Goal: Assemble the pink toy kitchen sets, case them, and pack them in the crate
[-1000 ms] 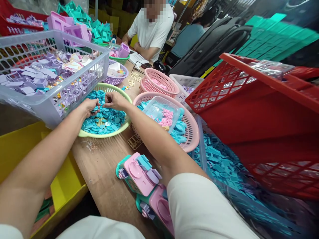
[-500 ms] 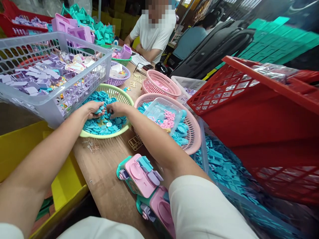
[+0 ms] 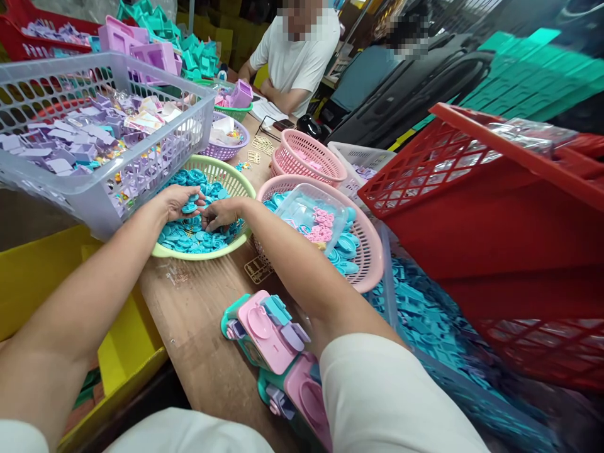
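Both hands are over a pale green basket (image 3: 238, 182) full of small turquoise plastic pieces (image 3: 195, 238). My left hand (image 3: 178, 200) is closed around a round turquoise plastic piece (image 3: 191, 204), held above the heap. Just to its right, my right hand (image 3: 221, 212) reaches down among the pieces with bent fingers. Its fingertips are partly hidden, so what they grip does not show. Nearer to me on the wooden table (image 3: 189, 321) stand two pink and turquoise toy assemblies (image 3: 267, 333) with lilac parts, beneath my right forearm.
A translucent crate (image 3: 101, 182) of lilac parts stands left. Right of the green basket, a pink basket (image 3: 372, 264) holds turquoise pieces and a clear tub (image 3: 314, 214) of pink parts. A large red crate (image 3: 495, 245) rises at right. Across the table sits a person (image 3: 295, 56).
My right hand has shifted slightly down into the turquoise pieces and its fingers have spread a little. My left hand still holds its piece. The view has shifted slightly.
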A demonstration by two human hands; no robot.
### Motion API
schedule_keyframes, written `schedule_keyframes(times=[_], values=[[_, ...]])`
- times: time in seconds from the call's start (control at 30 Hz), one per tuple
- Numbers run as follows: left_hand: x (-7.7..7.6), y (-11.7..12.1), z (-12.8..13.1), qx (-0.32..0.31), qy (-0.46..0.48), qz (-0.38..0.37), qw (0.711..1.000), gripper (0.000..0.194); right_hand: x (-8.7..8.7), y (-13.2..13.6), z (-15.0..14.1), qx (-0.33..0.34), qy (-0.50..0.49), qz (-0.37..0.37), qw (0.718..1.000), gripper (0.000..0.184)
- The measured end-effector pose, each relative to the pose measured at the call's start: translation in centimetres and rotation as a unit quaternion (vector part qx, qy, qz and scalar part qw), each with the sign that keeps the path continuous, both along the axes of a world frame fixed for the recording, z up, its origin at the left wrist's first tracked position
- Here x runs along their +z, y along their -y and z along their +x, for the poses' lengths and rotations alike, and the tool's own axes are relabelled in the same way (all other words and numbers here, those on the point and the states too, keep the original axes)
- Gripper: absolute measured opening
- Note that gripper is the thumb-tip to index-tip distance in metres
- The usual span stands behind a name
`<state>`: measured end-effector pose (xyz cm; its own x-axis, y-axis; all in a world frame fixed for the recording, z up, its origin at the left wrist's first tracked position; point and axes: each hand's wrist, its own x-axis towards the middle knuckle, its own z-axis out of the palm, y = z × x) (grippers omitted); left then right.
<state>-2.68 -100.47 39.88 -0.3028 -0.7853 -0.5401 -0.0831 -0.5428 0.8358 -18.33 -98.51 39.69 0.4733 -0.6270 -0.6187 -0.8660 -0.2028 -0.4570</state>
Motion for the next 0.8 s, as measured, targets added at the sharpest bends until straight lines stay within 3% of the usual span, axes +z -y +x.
schedule_keyframes(times=[0.13, 0.27, 0.43, 0.57, 0.67, 0.8], values=[[0.7, -0.5, -0.2, 0.011, 0.042, -0.027, 0.999, 0.01, -0.1, -0.4, 0.7, 0.056, -0.004, 0.034, 0.998, 0.057], [0.9, -0.6, -0.2, 0.014, 0.048, -0.033, 0.998, 0.014, -0.6, -0.3, 0.7, 0.089, -0.037, -0.025, 0.995, 0.048], [1.0, -0.6, -0.2, 0.028, 0.05, -0.045, 0.997, 0.022, -0.6, 0.3, -0.4, -0.015, 0.003, -0.229, 0.973, 0.029], [0.9, -0.5, -0.3, 0.06, 0.051, -0.074, 0.994, 0.022, -0.3, 0.7, -0.8, -0.106, 0.03, -0.326, 0.939, 0.042], [0.7, -0.4, -0.3, 0.066, 0.052, -0.082, 0.993, 0.021, -0.3, 0.9, -0.8, -0.148, -0.035, -0.316, 0.936, 0.048], [0.6, -0.3, -0.2, 0.065, 0.052, -0.082, 0.993, 0.022, -0.3, 0.9, -0.7, -0.151, -0.065, -0.28, 0.946, 0.047]])
